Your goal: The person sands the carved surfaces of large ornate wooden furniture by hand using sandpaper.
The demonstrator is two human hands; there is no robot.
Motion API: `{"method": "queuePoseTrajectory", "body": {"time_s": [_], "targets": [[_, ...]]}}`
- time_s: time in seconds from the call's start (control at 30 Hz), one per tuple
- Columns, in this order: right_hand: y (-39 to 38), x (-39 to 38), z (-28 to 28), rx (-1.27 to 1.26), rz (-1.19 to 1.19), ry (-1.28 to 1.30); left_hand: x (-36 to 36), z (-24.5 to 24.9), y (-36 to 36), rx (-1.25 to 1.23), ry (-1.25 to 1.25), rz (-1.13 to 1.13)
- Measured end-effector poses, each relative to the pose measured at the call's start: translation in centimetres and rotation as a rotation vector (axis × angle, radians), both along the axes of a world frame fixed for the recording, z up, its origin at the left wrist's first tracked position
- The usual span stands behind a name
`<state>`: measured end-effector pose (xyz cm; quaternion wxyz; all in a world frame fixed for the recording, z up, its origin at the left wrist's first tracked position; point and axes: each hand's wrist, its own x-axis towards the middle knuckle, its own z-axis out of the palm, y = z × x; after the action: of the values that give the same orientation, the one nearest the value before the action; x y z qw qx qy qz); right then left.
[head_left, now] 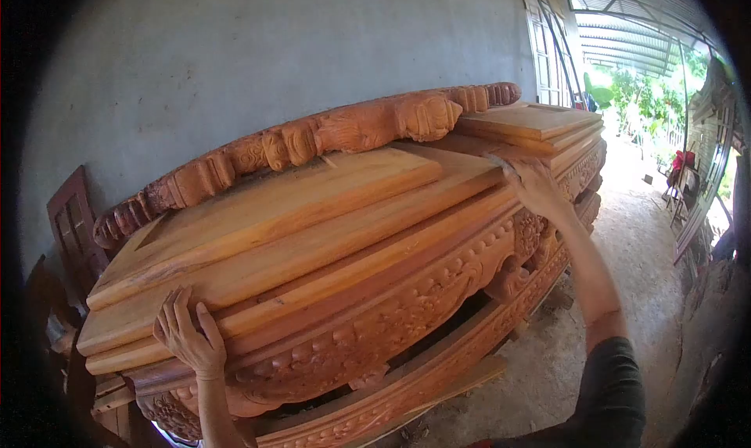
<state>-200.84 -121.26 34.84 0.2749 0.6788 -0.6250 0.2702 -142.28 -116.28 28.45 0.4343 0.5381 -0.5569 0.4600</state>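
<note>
A long carved wooden cabinet-like piece (pixel 375 245) with stepped mouldings and relief carving runs across the view. My left hand (pixel 190 337) rests with fingers spread on the moulded front edge near its left end. My right hand (pixel 538 186) reaches over the top edge, beside the lower strip between two raised panels. Its fingers are bent over a small greyish thing (pixel 499 164), mostly hidden, whose kind I cannot make out. A carved, dark-finished wooden rail (pixel 352 127) lies along the back of the top, behind both hands.
A grey plastered wall (pixel 282 49) stands close behind the piece. A brown panelled wooden board (pixel 74 221) leans at the left. On the right, a dusty floor (pixel 626 292) leads to a bright opening with plants under a corrugated roof (pixel 626 37).
</note>
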Motion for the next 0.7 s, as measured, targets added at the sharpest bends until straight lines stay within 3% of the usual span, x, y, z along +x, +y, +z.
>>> {"method": "queuePoseTrajectory", "body": {"time_s": [0.03,0.07,0.13,0.2,0.27,0.3,0.33,0.4,0.5,0.53,0.67,0.7], "targets": [[-0.2,0.3,-1.2,-0.168,-0.138,-0.061,0.1,0.0,0.0,-0.017,-0.013,0.019],[-0.5,1.3,-2.8,-0.16,-0.147,-0.064,0.1,0.0,0.1,-0.009,-0.017,0.011],[-1.1,6.0,-6.2,-0.33,0.107,-0.393,-0.2,0.1,0.3,-0.015,-0.002,0.005],[-1.0,13.2,-9.0,-0.481,0.126,-0.204,0.0,0.0,0.3,-0.014,-0.004,0.002],[1.7,21.9,-8.4,-0.419,0.336,-0.188,0.2,0.1,0.3,-0.013,-0.026,-0.011],[3.0,25.2,-7.3,-0.572,0.604,-0.089,0.3,0.1,0.4,0.013,-0.006,-0.011],[1.7,28.2,-8.9,-0.307,0.698,-0.061,0.3,0.0,0.4,0.039,0.015,-0.011],[2.0,32.4,-10.2,-0.398,0.771,0.06,0.5,-0.2,0.3,0.032,-0.002,-0.004],[0.8,29.7,-9.9,-0.318,0.869,0.133,0.8,-0.4,0.2,0.037,0.005,-0.013],[0.0,26.9,-10.1,-0.484,0.78,0.196,0.8,-0.4,0.1,0.031,-0.006,0.002],[0.1,11.4,-7.9,-0.406,0.557,0.023,0.4,-0.5,0.0,0.026,0.003,0.053],[-2.0,6.7,-9.5,-0.517,0.351,0.031,0.3,-0.6,-0.1,0.024,0.017,0.067]]}}
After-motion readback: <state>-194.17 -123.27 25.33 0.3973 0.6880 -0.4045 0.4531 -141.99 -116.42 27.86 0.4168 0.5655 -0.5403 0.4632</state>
